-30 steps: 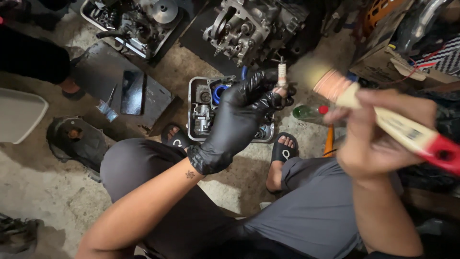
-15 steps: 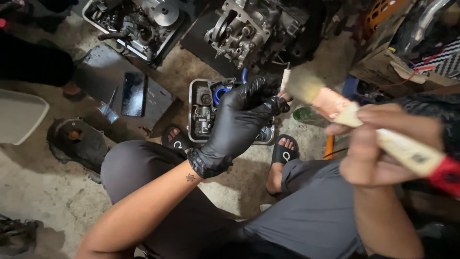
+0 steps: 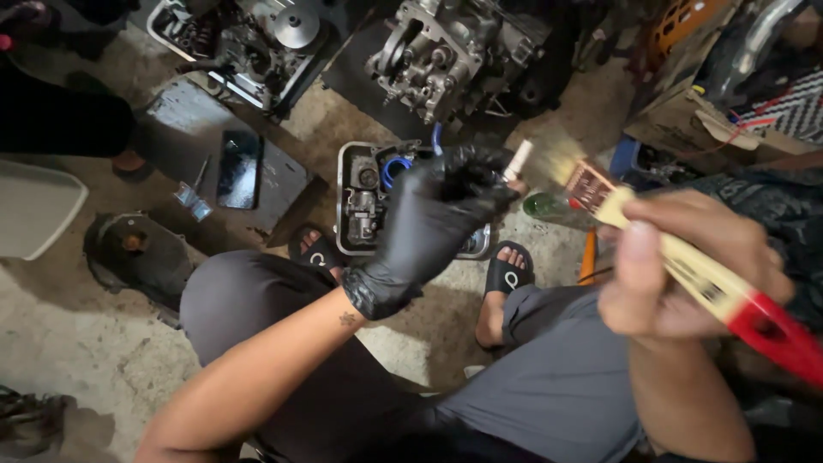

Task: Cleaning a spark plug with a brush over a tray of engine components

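My left hand (image 3: 437,219), in a black glove, pinches a small pale cylindrical part (image 3: 517,160) between its fingertips, held up over my knees. My bare right hand (image 3: 686,266) grips a paintbrush (image 3: 677,253) with a cream handle and red end. Its bristles (image 3: 553,159) touch the small part. Below the hands a metal tray (image 3: 350,201) of small engine parts, with a blue ring inside, sits on the floor between my sandalled feet.
An engine block (image 3: 437,56) and another engine assembly (image 3: 249,39) lie on the concrete floor ahead. A dark cover (image 3: 137,253) and a white tray (image 3: 34,210) are at left, a flat black board with a phone-like slab (image 3: 238,167) near them. Cardboard boxes (image 3: 694,120) stand at right.
My right hand has brought the brush down and left, so the bristles now meet the small part. The gloved left hand has stayed almost still.
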